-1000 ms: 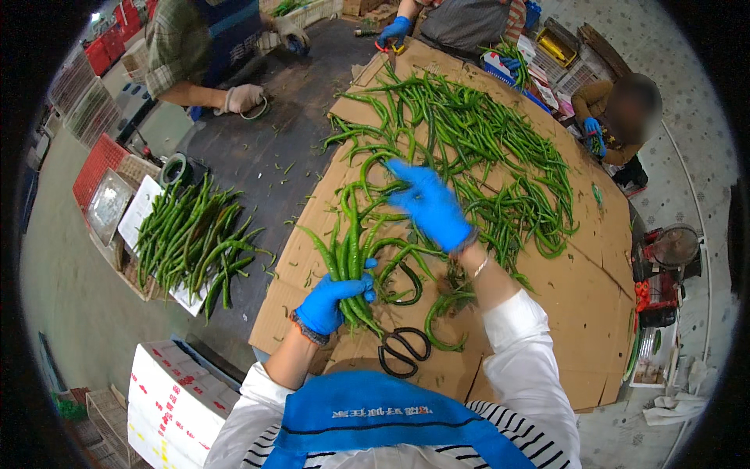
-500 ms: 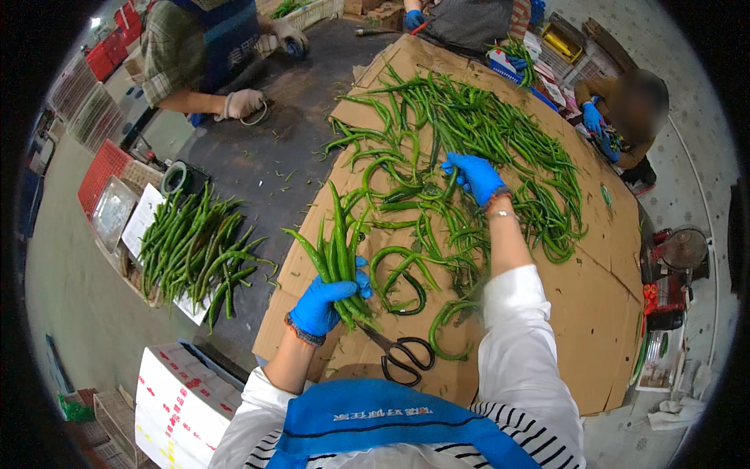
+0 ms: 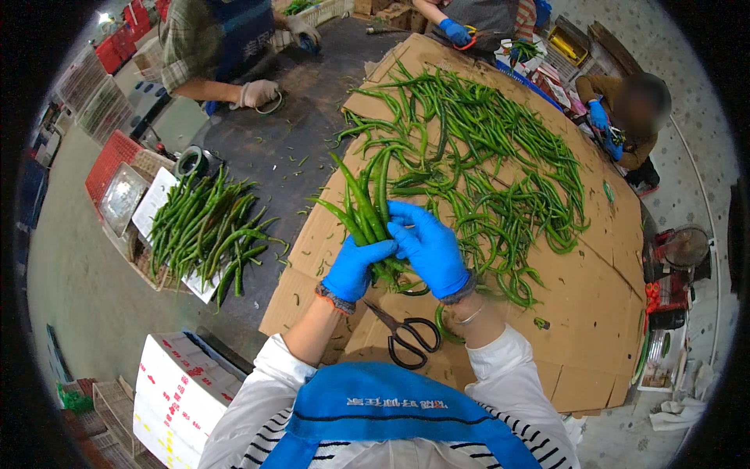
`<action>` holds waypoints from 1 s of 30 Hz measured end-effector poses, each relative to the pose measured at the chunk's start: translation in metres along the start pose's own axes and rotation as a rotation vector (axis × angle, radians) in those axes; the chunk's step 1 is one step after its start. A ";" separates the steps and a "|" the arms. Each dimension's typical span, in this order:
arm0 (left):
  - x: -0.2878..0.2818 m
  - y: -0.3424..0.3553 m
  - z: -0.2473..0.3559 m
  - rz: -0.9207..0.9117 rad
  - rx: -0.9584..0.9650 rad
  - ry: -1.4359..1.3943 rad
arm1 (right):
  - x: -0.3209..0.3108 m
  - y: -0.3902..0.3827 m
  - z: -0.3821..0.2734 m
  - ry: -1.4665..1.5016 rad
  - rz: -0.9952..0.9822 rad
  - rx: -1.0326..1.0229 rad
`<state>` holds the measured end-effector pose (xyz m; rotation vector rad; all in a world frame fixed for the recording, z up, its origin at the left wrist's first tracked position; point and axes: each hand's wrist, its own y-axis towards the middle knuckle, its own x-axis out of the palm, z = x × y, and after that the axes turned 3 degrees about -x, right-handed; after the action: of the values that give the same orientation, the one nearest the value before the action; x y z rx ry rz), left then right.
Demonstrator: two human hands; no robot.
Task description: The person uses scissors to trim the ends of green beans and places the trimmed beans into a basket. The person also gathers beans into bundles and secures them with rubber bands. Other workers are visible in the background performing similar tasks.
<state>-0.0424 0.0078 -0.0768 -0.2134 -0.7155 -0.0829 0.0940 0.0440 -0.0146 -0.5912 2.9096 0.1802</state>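
A bunch of long green chili peppers [image 3: 361, 202] stands upright in my blue-gloved left hand [image 3: 349, 268], fingers wrapped round its lower part. My right hand [image 3: 430, 248], also gloved in blue, is closed against the right side of the same bunch, its fingertips on the peppers. Just below the hands, black-handled scissors [image 3: 406, 338] lie on the cardboard. A wide heap of loose green chili peppers [image 3: 500, 156] spreads over the cardboard [image 3: 590, 313] ahead and to the right. The lower ends of the held peppers are partly hidden by my hands.
On the left, a pile of chili peppers [image 3: 207, 234] lies on a white sheet beside a roll of tape [image 3: 191, 162]. A white box [image 3: 183, 391] stands lower left. Co-workers' hands show across the table; a gloved hand [image 3: 455, 33] holds orange-handled scissors. A red crate [image 3: 113, 172] is further left.
My right hand has come back from the heap to the bunch in my left hand. The bunch has moved slightly right and up. A co-worker's hand at the top has shifted right.
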 end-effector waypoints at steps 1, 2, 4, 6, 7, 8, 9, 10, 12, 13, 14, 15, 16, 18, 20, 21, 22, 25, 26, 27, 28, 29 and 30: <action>-0.004 -0.002 -0.002 0.009 -0.008 0.007 | 0.002 -0.001 0.003 -0.204 0.005 -0.140; -0.007 -0.003 -0.004 0.018 -0.015 0.015 | 0.003 -0.001 0.009 -0.408 0.010 -0.280; -0.002 -0.008 0.000 0.041 -0.021 -0.026 | 0.000 0.003 0.003 -0.688 -0.046 -0.327; -0.010 -0.009 -0.004 -0.039 -0.052 -0.114 | -0.015 0.025 0.015 -0.430 -0.095 -0.192; -0.014 -0.009 -0.005 -0.079 -0.069 -0.159 | -0.025 0.041 0.024 -0.301 -0.119 -0.124; -0.015 -0.011 -0.002 -0.046 -0.079 -0.156 | -0.039 0.058 0.039 -0.283 -0.025 -0.053; -0.017 -0.012 0.000 -0.034 -0.076 -0.166 | -0.054 0.074 0.039 -0.331 0.066 0.067; -0.019 -0.013 0.001 -0.023 -0.068 -0.177 | -0.075 0.093 0.062 -0.526 0.200 -0.034; -0.024 -0.014 0.001 -0.018 -0.055 -0.189 | -0.114 0.122 0.099 -0.859 0.313 0.198; -0.026 -0.014 0.002 -0.023 -0.052 -0.191 | -0.125 0.134 0.111 -0.918 0.242 0.340; -0.027 -0.014 0.002 -0.028 -0.054 -0.191 | -0.134 0.143 0.122 -0.972 0.172 0.487; -0.027 -0.013 0.002 -0.035 -0.058 -0.191 | -0.143 0.147 0.133 -1.023 0.102 0.636; -0.028 -0.013 0.001 -0.033 -0.054 -0.197 | -0.151 0.149 0.145 -0.833 0.093 0.614; -0.024 -0.011 0.004 -0.056 -0.056 -0.213 | -0.165 0.136 0.162 -0.449 0.091 0.577; -0.022 -0.011 0.005 -0.068 -0.068 -0.225 | -0.165 0.117 0.149 -0.029 0.132 0.525; -0.022 -0.012 0.004 -0.073 -0.076 -0.232 | -0.165 0.107 0.137 0.181 0.155 0.490; -0.020 -0.011 0.004 -0.085 -0.086 -0.237 | -0.163 0.097 0.121 0.247 0.173 0.487; -0.015 -0.009 0.001 -0.124 -0.097 -0.264 | -0.157 0.068 0.083 0.316 0.191 0.447; -0.012 -0.009 0.001 -0.145 -0.097 -0.261 | -0.158 0.059 0.078 0.259 0.176 0.415; -0.009 -0.010 0.001 -0.156 -0.111 -0.242 | -0.159 0.052 0.072 0.202 0.158 0.384; -0.007 -0.012 0.003 -0.163 -0.122 -0.219 | -0.157 0.047 0.066 -0.013 0.197 0.413; -0.006 -0.014 0.004 -0.167 -0.132 -0.197 | -0.156 0.041 0.061 -0.018 0.191 0.347; -0.006 -0.016 0.004 -0.168 -0.141 -0.186 | -0.157 0.036 0.055 -0.023 0.183 0.281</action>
<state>-0.0520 -0.0072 -0.0750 -0.2979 -0.9131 -0.2767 0.2295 0.1445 -0.0363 -0.2765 2.8900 -0.1958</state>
